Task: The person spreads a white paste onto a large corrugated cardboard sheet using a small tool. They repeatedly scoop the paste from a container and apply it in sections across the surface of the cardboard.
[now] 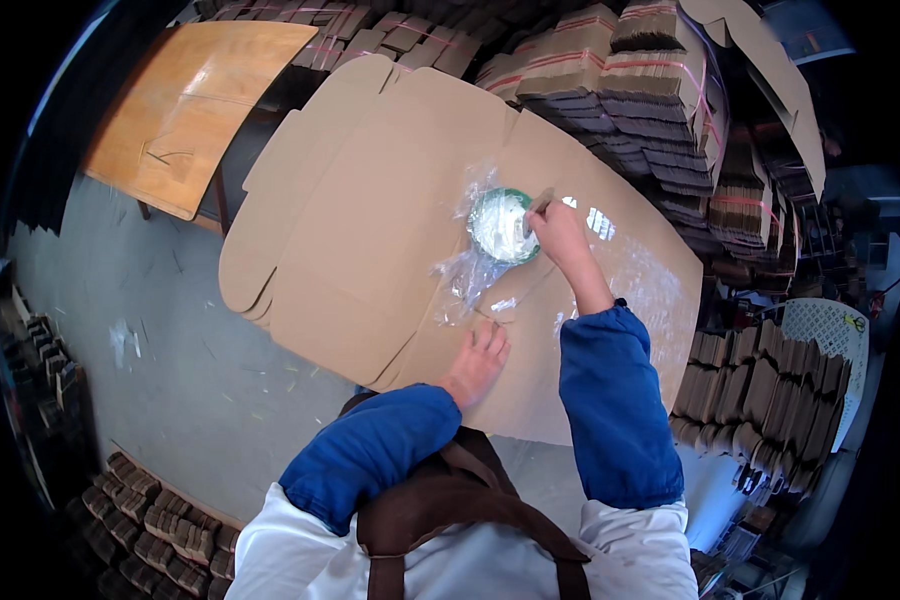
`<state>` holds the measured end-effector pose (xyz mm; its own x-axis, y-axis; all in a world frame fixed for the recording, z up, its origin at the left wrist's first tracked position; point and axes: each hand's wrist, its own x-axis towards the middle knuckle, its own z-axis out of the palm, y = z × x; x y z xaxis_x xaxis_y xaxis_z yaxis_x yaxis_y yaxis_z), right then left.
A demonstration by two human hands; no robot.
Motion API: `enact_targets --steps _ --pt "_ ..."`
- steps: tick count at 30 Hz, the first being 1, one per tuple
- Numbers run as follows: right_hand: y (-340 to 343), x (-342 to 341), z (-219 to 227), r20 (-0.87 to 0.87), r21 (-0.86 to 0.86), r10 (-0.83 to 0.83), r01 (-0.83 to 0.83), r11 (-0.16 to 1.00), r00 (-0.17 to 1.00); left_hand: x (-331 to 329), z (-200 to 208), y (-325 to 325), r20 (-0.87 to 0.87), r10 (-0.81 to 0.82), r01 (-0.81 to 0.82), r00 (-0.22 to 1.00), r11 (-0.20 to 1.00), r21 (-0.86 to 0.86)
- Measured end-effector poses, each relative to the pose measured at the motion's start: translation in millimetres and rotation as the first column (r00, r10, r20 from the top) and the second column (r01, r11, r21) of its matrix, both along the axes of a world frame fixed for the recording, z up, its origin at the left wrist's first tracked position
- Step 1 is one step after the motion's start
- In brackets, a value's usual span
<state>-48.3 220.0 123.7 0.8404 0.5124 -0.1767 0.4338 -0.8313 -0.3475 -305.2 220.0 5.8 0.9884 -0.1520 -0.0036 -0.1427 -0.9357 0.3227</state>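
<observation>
A round green-rimmed bowl [482,250] of white paste [501,226] stands on a large flat sheet of brown cardboard [390,200]. Crumpled clear plastic film [460,285] spreads out around and under the bowl. My right hand [562,238] is closed over the bowl's right side, pinching a small flat brownish strip [540,200] that looks like a cardboard scrap. The strip's lower end is at the paste; how deep it goes is hidden. My left hand [478,365] lies on the cardboard near its front edge, fingers stretched out, holding nothing.
Tied stacks of folded cardboard [610,80] rise behind and to the right. A wooden table [205,110] stands at the far left. More cardboard bundles [765,400] sit at the right beside a white perforated basket [840,335]. Scraps lie on the grey floor [170,300]. Further bundles [160,520] fill the lower left.
</observation>
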Motion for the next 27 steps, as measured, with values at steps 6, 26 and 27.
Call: enact_targets --steps 6,26,27 --pt "-42 12 -30 -0.426 0.474 -0.21 0.415 0.777 0.88 -2 -1 5 -0.014 -0.008 0.008 1.0 1.0 0.014" --pt "-245 -208 -98 -0.398 0.491 -0.484 0.627 0.605 0.779 12 12 7 -0.131 -0.138 0.141 0.982 0.99 0.013" --pt "-247 -214 -99 -0.381 0.527 -0.531 0.65 0.548 0.757 11 12 8 -0.136 -0.136 0.14 0.981 0.99 0.024"
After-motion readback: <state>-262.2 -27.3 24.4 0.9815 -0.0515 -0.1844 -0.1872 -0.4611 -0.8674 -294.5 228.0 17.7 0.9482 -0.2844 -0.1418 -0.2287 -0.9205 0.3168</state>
